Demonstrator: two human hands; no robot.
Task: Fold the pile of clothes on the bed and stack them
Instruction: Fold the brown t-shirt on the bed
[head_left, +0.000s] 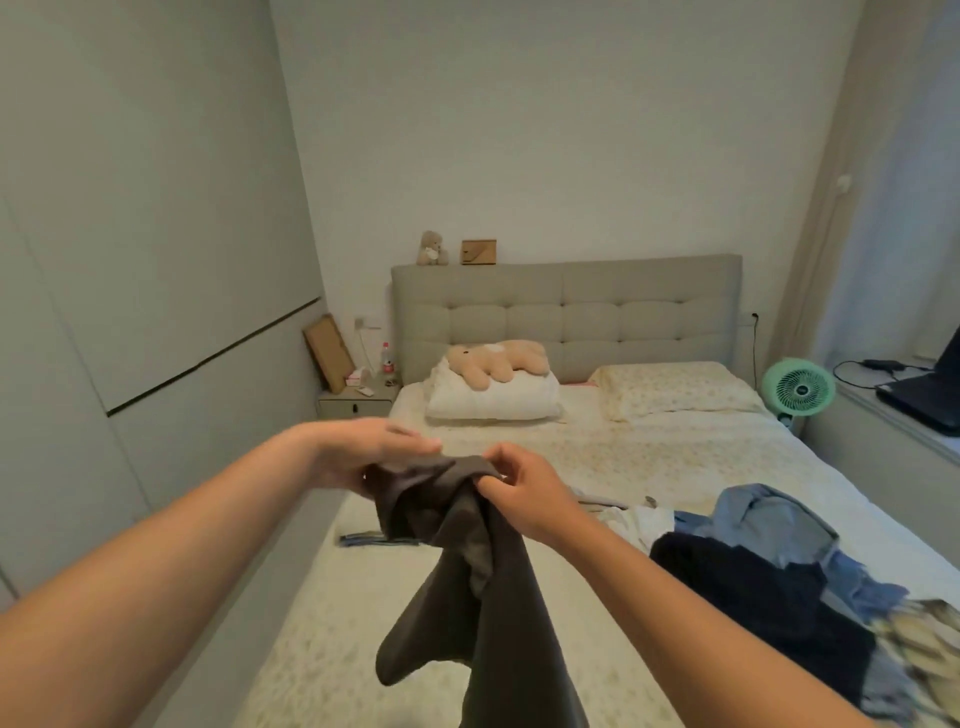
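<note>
A dark grey garment hangs in the air above the bed, bunched at its top edge. My left hand holds that edge from the left, fingers stretched over it and thumb underneath. My right hand pinches the same edge from the right. The cloth drops down between my forearms. A pile of clothes lies on the right of the bed: a dark navy piece, light blue denim, a white piece and a patterned one at the frame's edge. A small striped folded item lies flat on the left of the mattress.
Two pillows and a plush bear sit at the padded headboard. A nightstand stands at the left, wardrobe doors along the left wall. A green fan and a desk with a laptop are at the right.
</note>
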